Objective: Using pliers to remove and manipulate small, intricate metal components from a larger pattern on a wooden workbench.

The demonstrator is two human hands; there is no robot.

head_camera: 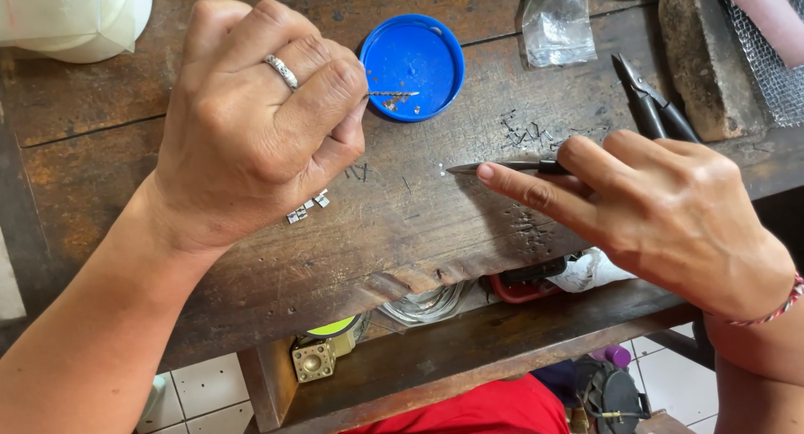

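Note:
My left hand (251,124), with a ring on one finger, is closed on a thin twisted wire piece (394,93) that sticks out to the right over a blue plastic lid (413,66). My right hand (653,208) holds slim metal tweezers (494,168), index finger laid along them, tip pointing left. A tiny bright bit (441,173) lies on the wooden workbench (402,225) just at the tweezer tip. Small silver pieces (306,208) lie under my left hand's edge.
Black-handled pliers (653,107) lie at the right by a dark block (703,66) and wire mesh (762,57). A clear plastic bag (554,24) sits at the back. A white container (75,20) is top left. Below the bench is a shelf with coiled wire (427,304).

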